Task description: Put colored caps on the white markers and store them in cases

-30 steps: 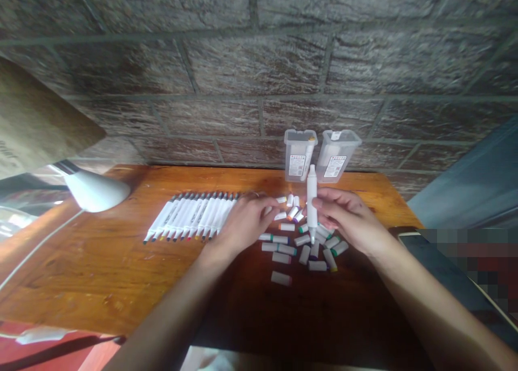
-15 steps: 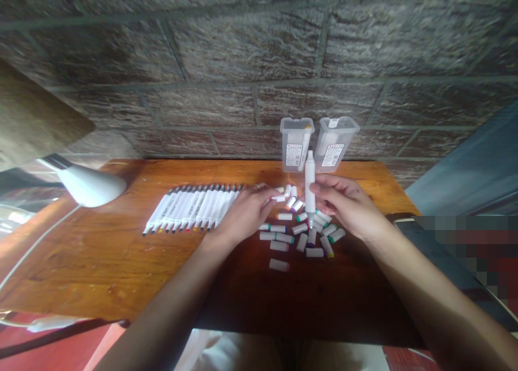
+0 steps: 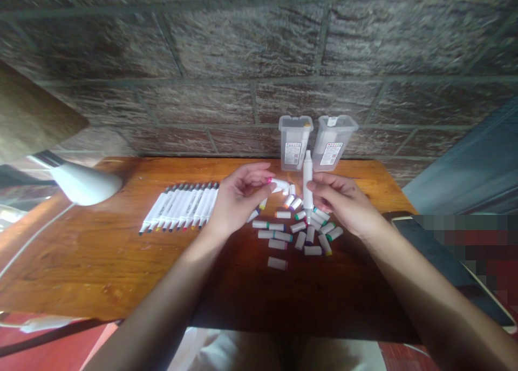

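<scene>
My right hand (image 3: 343,202) grips a white marker (image 3: 308,184) upright, its tip pointing down over a pile of loose marker caps (image 3: 301,233). A little above the table, my left hand (image 3: 237,198) pinches a white cap with a pink end (image 3: 277,185) between its fingertips, just left of the marker. A row of several white markers (image 3: 180,206) lies side by side to the left of my left hand. Both hands hover over the wooden table (image 3: 121,263).
Two clear plastic marker boxes (image 3: 295,141) (image 3: 334,141) stand at the back by the brick wall. A white lamp head (image 3: 83,182) with its cord sits at the left. A dark tablet or phone (image 3: 445,263) lies at the right edge.
My left hand has lifted off the table with a pink-ended cap pinched in it and moved toward the marker. The right hand keeps the marker upright, nearly still.
</scene>
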Demonstrator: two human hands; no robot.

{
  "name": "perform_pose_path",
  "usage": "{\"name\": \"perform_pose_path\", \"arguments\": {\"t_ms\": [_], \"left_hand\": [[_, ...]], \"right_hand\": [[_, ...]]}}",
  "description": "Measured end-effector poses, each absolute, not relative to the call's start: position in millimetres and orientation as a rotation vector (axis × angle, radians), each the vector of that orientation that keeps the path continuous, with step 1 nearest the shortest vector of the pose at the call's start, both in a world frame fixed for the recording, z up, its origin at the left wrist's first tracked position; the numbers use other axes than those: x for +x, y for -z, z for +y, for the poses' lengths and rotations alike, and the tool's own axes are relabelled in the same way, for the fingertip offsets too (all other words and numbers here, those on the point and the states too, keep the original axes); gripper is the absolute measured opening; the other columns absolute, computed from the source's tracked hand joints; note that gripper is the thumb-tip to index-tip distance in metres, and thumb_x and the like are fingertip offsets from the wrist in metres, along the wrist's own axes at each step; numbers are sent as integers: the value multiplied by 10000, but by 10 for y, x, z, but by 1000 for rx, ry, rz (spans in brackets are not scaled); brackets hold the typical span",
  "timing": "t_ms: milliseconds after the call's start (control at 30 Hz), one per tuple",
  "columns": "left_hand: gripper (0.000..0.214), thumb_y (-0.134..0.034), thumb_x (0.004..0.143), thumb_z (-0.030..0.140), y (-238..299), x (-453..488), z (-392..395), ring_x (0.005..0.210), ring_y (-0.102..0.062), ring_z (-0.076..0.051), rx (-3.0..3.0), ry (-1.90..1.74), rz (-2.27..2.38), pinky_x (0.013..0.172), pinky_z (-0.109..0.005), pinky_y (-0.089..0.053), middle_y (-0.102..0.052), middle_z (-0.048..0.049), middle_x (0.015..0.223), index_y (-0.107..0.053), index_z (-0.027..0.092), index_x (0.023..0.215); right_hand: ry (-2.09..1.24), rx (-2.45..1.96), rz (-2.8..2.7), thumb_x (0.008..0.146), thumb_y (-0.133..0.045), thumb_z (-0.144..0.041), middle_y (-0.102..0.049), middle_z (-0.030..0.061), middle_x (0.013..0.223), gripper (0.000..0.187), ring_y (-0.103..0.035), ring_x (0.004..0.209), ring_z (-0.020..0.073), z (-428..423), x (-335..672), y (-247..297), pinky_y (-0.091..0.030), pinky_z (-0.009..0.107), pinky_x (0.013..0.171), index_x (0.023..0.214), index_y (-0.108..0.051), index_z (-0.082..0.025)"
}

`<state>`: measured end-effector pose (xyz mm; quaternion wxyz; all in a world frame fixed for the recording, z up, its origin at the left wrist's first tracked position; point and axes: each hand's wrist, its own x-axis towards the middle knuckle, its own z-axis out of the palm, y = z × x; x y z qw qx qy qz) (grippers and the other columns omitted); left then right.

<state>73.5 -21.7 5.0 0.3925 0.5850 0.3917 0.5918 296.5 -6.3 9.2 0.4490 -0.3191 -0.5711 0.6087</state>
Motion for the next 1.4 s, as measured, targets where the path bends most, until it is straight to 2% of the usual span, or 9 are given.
{"name": "perform_pose_path", "arguments": {"t_ms": [133, 300, 467, 567, 767, 967, 1067, 1233, 1400], "left_hand": [[372, -845, 716, 217, -73, 736, -220, 904, -719, -144, 1326, -1545, 930, 918, -290, -562, -749, -13, 938, -711, 188, 1062], [462, -861, 685, 167, -128, 748, -220, 871, -734, -139, 1168, -1574, 783, 826, -255, -593, -764, 6, 948, -701, 227, 1114], [404, -877, 651, 155, -191, 744, -225, 798, -731, -124, 1051, -1616, 772, 802, -239, -585, -786, -10, 906, -716, 198, 1019], [363, -876, 650, 159, -214, 742, -233, 826, -739, -141, 1016, -1606, 763, 813, -254, -585, -789, -18, 915, -723, 188, 978], [435, -886, 647, 175, -230, 754, -245, 884, -749, -166, 1039, -1599, 710, 860, -283, -589, -780, 16, 925, -721, 226, 1046], [482, -852, 718, 190, -143, 731, -231, 931, -737, -156, 1149, -1528, 772, 886, -274, -566, -788, -25, 1016, -687, 237, 1168], [517, -864, 702, 180, -104, 723, -218, 963, -731, -153, 1153, -1532, 788, 900, -268, -561, -781, -24, 1061, -681, 239, 1181], [520, -881, 677, 195, -102, 718, -217, 857, -744, -149, 1191, -1554, 828, 859, -269, -580, -790, -2, 908, -693, 220, 1160], [525, -880, 680, 203, -159, 742, -283, 920, -750, -184, 1312, -1572, 862, 903, -317, -584, -797, -22, 948, -685, 214, 1167]], "right_hand": [[-1503, -823, -1382, 834, -739, -322, -474, -69, 565, 170, -338, 470, 44, -59, 2960, -86, -235, 212, 450, 795, -674, -170], [-1481, -833, -1403, 826, -755, -336, -476, -72, 558, 180, -350, 471, 40, -67, 2957, -83, -238, 208, 455, 798, -685, -172], [-1512, -826, -1394, 829, -751, -341, -490, -67, 563, 173, -365, 470, 40, -74, 2948, -67, -235, 206, 454, 812, -697, -177], [-1516, -826, -1385, 827, -754, -345, -495, -67, 564, 173, -366, 467, 38, -68, 2948, -44, -228, 205, 451, 810, -698, -182], [-1506, -839, -1381, 832, -744, -327, -494, -63, 555, 160, -350, 464, 46, -62, 2946, -50, -222, 211, 447, 806, -690, -179], [-1490, -813, -1269, 824, -729, -298, -449, -67, 520, 148, -306, 448, 50, -45, 2947, -88, -186, 218, 432, 781, -673, -168], [-1454, -835, -1325, 839, -719, -302, -470, -68, 540, 137, -335, 459, 52, -61, 2946, -95, -221, 212, 441, 820, -678, -174], [-1404, -846, -1513, 859, -696, -328, -537, -68, 582, 156, -394, 471, 63, -128, 2925, -156, -308, 219, 476, 916, -658, -188], [-1219, -868, -1723, 853, -698, -332, -684, -4, 763, 189, -539, 576, 103, -194, 2910, -187, -409, 245, 554, 972, -647, -195]]}}
